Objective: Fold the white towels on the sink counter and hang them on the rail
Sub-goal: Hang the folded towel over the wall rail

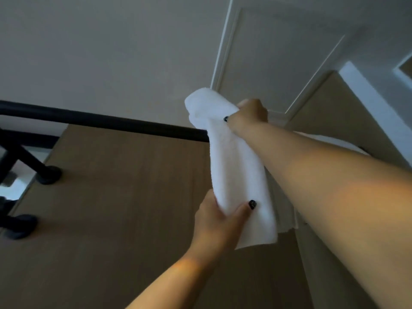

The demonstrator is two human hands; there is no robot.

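Looking steeply up at a black rail [107,121] fixed across a brown wall panel [133,208], with a white folded towel [236,175] being draped over its right-hand stretch. Right hand [249,114] up at rail height, grip closed round the bunched top of the towel where it passes over the bar; left hand [218,215] lower down, thumb across the front and fingers behind, pinching the hanging front panel near its lower edge as if to draw it straight. Towel already narrowed into a long strip, so folding of this one appears finished; hanging under way but not settled, since the top is gathered into a lump rather than lying flat over the bar. Behind the right forearm, more white cloth [287,210] hanging from the same rail, probably a towel already in place, though mostly hidden. Rest of the rail to the left bare, with black brackets [48,175] at the wall. Sink worktop out of view, so cannot tell whether further towels wait there. Left to do, by this evidence: smooth the top, even out the two hanging ends, release.
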